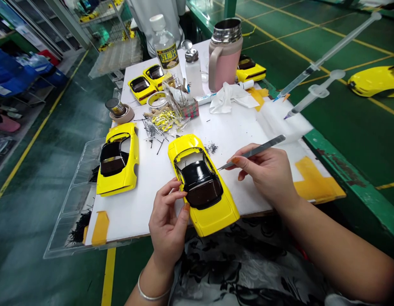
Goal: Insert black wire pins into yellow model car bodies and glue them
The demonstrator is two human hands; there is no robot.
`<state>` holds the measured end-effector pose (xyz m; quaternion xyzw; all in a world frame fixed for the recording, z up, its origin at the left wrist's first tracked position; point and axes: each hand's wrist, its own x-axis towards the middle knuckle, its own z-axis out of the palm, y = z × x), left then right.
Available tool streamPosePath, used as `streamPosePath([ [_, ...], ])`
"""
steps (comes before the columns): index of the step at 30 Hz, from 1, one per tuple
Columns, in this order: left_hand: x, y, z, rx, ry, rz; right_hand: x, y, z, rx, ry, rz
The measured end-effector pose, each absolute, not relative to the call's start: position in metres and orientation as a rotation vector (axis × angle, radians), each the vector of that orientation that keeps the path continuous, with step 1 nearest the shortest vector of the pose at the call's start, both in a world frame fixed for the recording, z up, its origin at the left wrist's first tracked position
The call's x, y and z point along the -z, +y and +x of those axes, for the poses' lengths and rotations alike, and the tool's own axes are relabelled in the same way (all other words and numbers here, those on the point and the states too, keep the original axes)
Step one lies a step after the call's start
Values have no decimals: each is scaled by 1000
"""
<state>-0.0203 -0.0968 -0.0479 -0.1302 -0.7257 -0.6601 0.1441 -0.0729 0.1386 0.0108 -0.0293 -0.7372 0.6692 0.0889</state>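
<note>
My left hand (169, 216) grips the side of a yellow model car body (212, 216) with a black roof and dark window, tilted at the table's front edge. Between the thumb and fingers of my right hand (268, 172) is a pair of metal tweezers (260, 147). Their tips point left and lie close to the car's right side; whether they touch it or hold a part, I cannot tell. A second yellow car body (118, 161) rests on the white board to the left. Tiny black parts (211, 148) are scattered just beyond the car in my hand.
Farther back stand a pink mug (225, 59), a plastic bottle (167, 49), a pump bottle (193, 70) and more yellow car bodies (141, 87). Two syringes (318, 91) lean at the right. A clear plastic tray (64, 212) juts out at the left edge.
</note>
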Motion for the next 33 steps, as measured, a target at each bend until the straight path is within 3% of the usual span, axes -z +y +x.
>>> streamPosePath([
  [33, 48, -96, -20, 1880, -2115, -361, -8, 137, -70, -1923, -2256, -76],
])
